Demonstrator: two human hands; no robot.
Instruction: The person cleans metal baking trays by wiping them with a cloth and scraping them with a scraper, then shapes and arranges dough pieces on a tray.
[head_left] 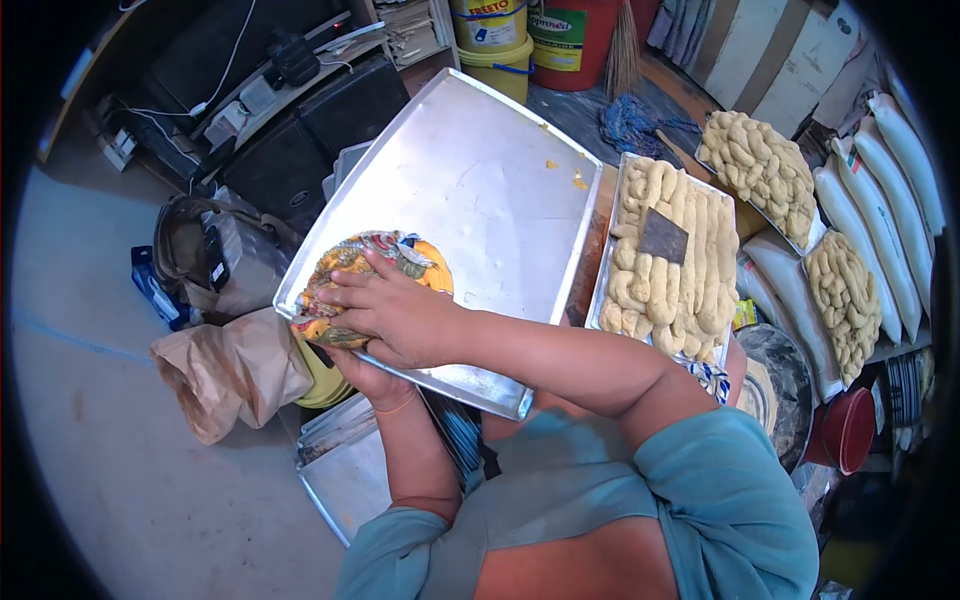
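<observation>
Two blue-green sleeves lie nearest, one on each side, their bare forearms running in to a single large metal tray. One patterned cloth, with yellow in it, sits bunched at the tray's near left corner, overlapping the rim. On it rests the right hand, fingers spread and laid flat rather than closed. The left hand is at the near edge by that same corner, below the cloth — its fingers are mostly hidden, so I cannot tell whether they grip the rim. From the cloth to the far and right edges runs open metal, giving the right hand room to sweep; a few yellow crumbs dot the far right corner. Just beyond the right edge, past a narrow brown strip, stands one dough tray, with one dark scraper lying on its dough pieces. Two more loads of dough lie farther right, making three — the pieces overlap too much to count. Past the far edge are two yellow buckets, stacked, and one red bucket; one paper bag is beyond the near left corner.
</observation>
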